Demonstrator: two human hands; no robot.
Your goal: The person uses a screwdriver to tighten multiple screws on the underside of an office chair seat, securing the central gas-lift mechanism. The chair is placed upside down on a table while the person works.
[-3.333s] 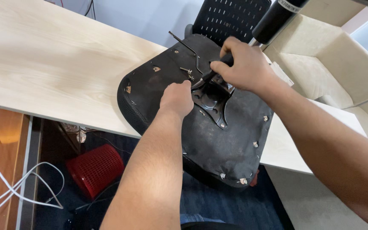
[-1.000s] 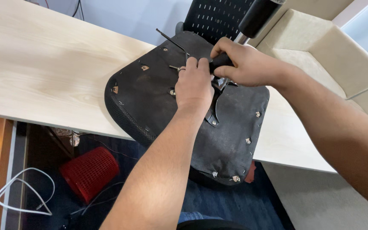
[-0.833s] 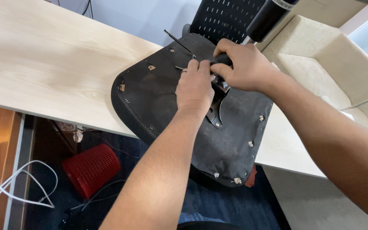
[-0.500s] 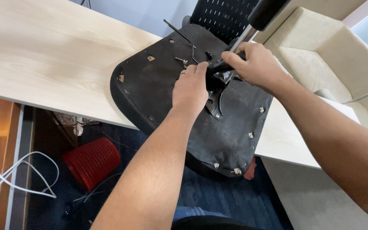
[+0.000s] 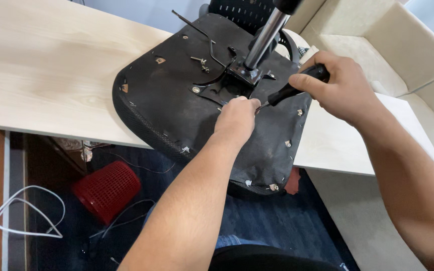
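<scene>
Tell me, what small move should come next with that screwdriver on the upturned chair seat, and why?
Probably seat the tip squarely in the fastener and then turn. The right hand grips the black-handled screwdriver at a slant, its tip meeting the left hand fingertips beside the metal plate on the chair seat. The screw itself is hidden under the fingers.

No packages, labels, signs, screens

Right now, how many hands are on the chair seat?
2: left hand rests on the chair seat near the mount; right hand holds the screwdriver beside it.
</scene>
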